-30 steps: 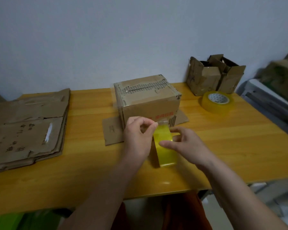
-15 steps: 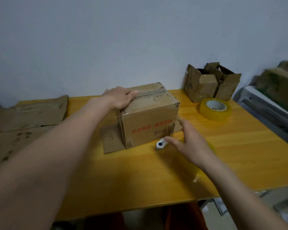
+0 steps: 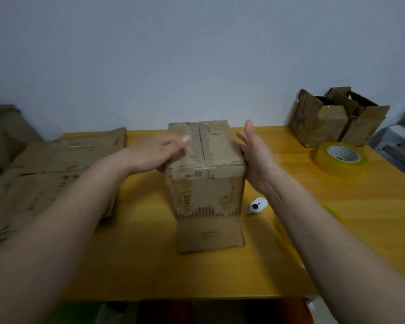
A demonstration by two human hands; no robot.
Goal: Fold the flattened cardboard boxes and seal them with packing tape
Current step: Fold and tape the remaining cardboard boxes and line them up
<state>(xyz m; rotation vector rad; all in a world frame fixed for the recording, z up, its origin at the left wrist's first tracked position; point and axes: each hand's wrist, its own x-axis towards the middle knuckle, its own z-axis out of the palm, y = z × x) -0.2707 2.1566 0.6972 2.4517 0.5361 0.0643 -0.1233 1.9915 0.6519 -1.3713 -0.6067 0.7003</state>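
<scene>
An assembled brown cardboard box (image 3: pixel 205 174) stands mid-table on the yellow wooden table (image 3: pixel 150 265), its long axis and top seam running away from the viewer. The left hand (image 3: pixel 154 153) rests on its top-left edge, fingers fairly straight; the right hand (image 3: pixel 255 153) presses flat against its right wall. Neither hand grips it.

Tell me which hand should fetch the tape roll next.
Right, probably. The right hand lies open against the box on the side nearer the tape roll; the left hand rests on the box's far side.
</scene>
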